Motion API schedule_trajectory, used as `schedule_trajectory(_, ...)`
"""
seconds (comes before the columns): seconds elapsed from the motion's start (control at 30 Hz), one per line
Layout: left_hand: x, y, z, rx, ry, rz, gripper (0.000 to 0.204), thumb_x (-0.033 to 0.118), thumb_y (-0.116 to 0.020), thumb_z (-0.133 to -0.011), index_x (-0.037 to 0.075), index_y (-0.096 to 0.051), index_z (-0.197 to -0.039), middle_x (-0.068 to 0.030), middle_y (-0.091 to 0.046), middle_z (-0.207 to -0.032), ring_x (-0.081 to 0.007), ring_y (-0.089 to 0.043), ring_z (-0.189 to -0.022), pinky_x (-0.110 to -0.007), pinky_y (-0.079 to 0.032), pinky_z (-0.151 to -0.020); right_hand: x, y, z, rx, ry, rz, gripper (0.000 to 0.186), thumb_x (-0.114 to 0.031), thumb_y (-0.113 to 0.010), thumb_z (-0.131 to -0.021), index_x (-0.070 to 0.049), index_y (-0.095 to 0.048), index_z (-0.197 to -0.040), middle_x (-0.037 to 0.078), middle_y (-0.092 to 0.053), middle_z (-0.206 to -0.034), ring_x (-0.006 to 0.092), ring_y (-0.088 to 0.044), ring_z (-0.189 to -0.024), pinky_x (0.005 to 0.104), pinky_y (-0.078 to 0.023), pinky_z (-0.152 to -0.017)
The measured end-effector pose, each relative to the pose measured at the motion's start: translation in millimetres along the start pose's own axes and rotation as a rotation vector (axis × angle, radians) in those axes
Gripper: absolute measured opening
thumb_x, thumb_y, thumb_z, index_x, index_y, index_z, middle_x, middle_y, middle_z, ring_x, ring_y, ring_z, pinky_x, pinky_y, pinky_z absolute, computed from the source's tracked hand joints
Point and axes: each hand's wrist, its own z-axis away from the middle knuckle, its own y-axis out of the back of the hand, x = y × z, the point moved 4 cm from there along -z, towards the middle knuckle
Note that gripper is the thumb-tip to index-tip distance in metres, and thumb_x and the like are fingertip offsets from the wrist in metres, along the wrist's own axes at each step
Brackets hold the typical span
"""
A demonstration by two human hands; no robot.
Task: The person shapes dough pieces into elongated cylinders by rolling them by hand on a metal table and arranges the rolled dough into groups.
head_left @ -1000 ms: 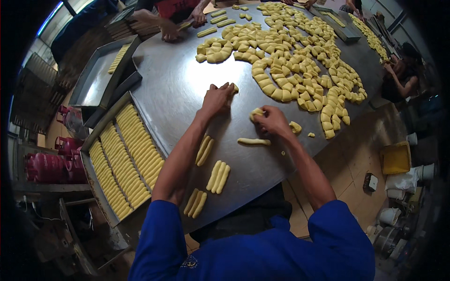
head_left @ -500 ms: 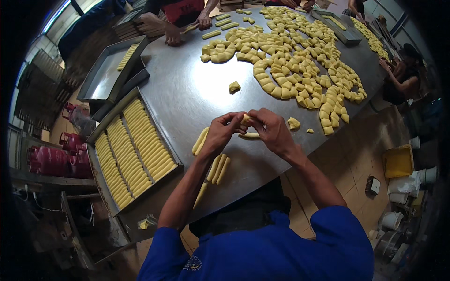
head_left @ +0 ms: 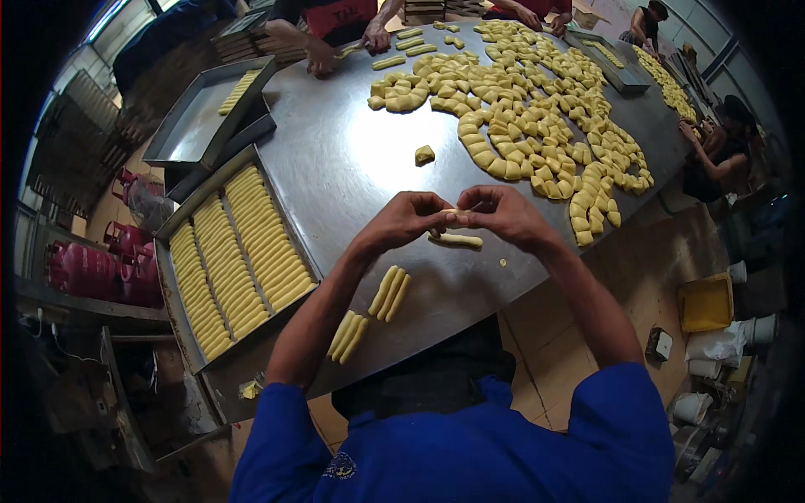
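While the head view looked down on the grey metal table (head_left: 327,168), the person's left hand (head_left: 408,220) and right hand (head_left: 508,216) were drawn together, fingertips almost meeting, both pinching a small pale-yellow piece of soft dough (head_left: 454,219). That piece sat between them, largely hidden by the fingers; what showed of it ran from left to right, from one hand to the other, with neither hand clearly nearer. Just beyond it toward the body lay a slim, pale-yellow rolled dough strip (head_left: 457,241), its long axis also roughly crosswise, its left end close to the left fingertips; whether they touched, I could not tell. Farther from the body, a lone yellow dough chunk (head_left: 425,155) rested apart, slightly left of the pinched piece.
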Motion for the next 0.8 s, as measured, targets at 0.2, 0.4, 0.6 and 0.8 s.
schedule_trajectory(0.2,-73.2,25.2,-83.4,0.012,0.186,-0.694,0.045,0.044,-0.080,-0.079,-0.001,-0.076,-0.088,-0.0122,-0.073,-0.074,-0.0196,-0.069,-0.068,-0.035,-0.054,-0.065,70.9,27.9,-75.8,-0.145,-0.292,0.441,0.028,-0.027,-0.080,-0.085,-0.004,-0.071,-0.098,0.005,-0.072,-0.084,0.0122,-0.066,-0.077,0.0288,-0.051,-0.066)
schedule_trajectory(0.4,-71.2,32.3,-92.6,0.075,0.313,-0.909,0.047,0.052,-0.081,-0.079,0.005,-0.075,-0.082,-0.0092,-0.073,-0.076,-0.0231,-0.068,-0.069,-0.038,-0.052,-0.065,79.7,72.7,-56.2,0.220,-0.246,0.911,0.055,-0.058,-0.085,-0.070,-0.008,-0.070,-0.086,0.007,-0.069,-0.077,0.0222,-0.065,-0.074,0.0375,-0.047,-0.064)
schedule_trajectory(0.6,-85.8,41.4,-87.3,0.080,0.187,-0.752,0.048,0.056,-0.082,-0.075,0.010,-0.074,-0.085,-0.0051,-0.072,-0.074,-0.0227,-0.069,-0.071,-0.038,-0.052,-0.068,76.3,70.9,-55.7,0.127,-0.197,0.633,0.040,-0.043,-0.086,-0.077,-0.007,-0.068,-0.079,0.000,-0.059,-0.064,0.0110,-0.053,-0.060,0.0305,-0.039,-0.055)
schedule_trajectory(0.8,-74.4,28.1,-102.6,0.032,0.181,-1.021,0.066,0.075,-0.072,-0.074,0.010,-0.077,-0.085,-0.0084,-0.074,-0.075,-0.0257,-0.073,-0.075,-0.039,-0.055,-0.070,80.3,66.1,-52.6,0.229,-0.131,0.856,0.055,-0.062,-0.081,-0.073,-0.011,-0.071,-0.088,0.010,-0.070,-0.085,0.0269,-0.067,-0.082,0.0415,-0.050,-0.071)
